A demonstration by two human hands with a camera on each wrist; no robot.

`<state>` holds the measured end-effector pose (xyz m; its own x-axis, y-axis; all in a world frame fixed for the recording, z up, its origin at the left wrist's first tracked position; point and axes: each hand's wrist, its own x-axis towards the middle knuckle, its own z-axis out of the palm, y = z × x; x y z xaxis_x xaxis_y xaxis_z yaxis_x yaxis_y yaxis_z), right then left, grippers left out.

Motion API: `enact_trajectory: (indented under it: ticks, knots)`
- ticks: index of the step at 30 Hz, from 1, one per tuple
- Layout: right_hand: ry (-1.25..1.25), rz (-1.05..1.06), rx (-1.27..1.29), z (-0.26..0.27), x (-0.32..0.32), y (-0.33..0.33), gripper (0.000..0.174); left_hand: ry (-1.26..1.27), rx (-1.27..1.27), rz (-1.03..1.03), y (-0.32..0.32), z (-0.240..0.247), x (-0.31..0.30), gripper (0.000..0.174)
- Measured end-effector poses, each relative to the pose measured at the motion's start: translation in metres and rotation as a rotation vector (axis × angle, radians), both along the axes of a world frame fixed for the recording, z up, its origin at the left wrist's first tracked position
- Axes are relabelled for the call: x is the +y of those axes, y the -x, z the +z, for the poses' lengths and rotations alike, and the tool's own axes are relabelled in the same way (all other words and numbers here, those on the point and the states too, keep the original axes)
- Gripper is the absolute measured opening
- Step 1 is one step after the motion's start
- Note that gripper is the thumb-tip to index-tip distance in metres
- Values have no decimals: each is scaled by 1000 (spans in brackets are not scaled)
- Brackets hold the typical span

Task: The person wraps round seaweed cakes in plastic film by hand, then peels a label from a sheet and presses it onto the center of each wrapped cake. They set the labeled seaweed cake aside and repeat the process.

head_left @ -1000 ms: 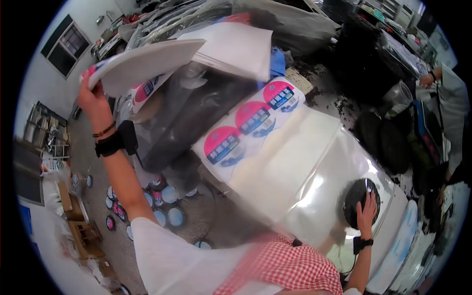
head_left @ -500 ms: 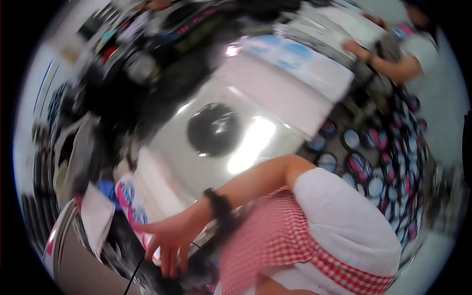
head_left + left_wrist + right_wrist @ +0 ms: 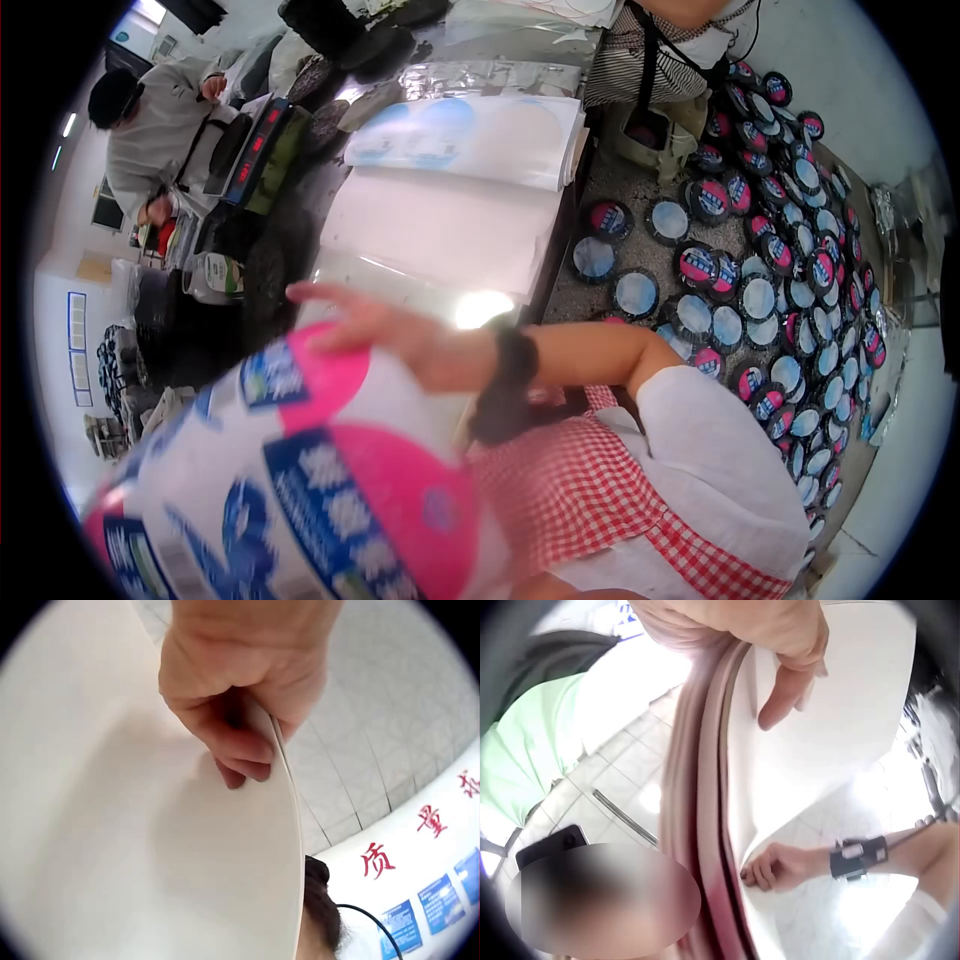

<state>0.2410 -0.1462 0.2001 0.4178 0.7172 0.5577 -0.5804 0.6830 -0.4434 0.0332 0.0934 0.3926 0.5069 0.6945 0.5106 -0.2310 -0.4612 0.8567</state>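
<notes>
A thick stack of printed sheets (image 3: 230, 490), white with pink circles and dark blue label panels, fills the lower left of the head view. My right hand (image 3: 375, 325) grips its upper edge; in the right wrist view the fingers (image 3: 780, 697) lie against the white back, and the layered edges run below the palm. My left hand (image 3: 240, 682) pinches the stack's side edge with curled fingers in the left wrist view. In the right wrist view the same left hand (image 3: 776, 866) holds the edge lower down. The head view does not show the left hand.
White sheets (image 3: 440, 220) and a blue-printed pile (image 3: 460, 135) lie on the table. Many round black-edged pieces (image 3: 760, 297) cover the floor to the right. A person (image 3: 160, 130) stands at the far left beside a device with red digits (image 3: 255, 150); another is partly visible at top right.
My right hand has left the black disc, swept across with fingers spread, and now grips the printed stack. The stack has come close in front of me, and the head view has turned.
</notes>
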Motion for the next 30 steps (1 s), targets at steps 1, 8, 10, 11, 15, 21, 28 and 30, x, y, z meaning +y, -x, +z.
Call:
enact_trajectory:
  ticks: [1,8,10,11,15,21,28,30]
  knots:
    - [81,149,128,3,0,-25,49,7,8,-22,-11,4,3,35]
    - [81,-300,86,37,30,-231,45,213,53,-199,-98,14,41,37]
    - [92,-574,-29,59,47,-272,33,441,250,-966,-121,-8,119,43]
    - [118,-643,-68,65,59,-298,33,237,352,-594,-133,-23,99,48]
    - [342,-769,-116,35,96,-392,32,109,505,-286,-64,-78,60,46]
    - [858,-737,-115,-73,129,-519,32,394,702,395,137,-140,-35,37]
    - [1211,-657,-94,-148,93,-564,35,850,465,832,298,-207,-142,37]
    - [1244,-637,-113,-152,74,-556,37,862,680,835,315,-212,-159,34]
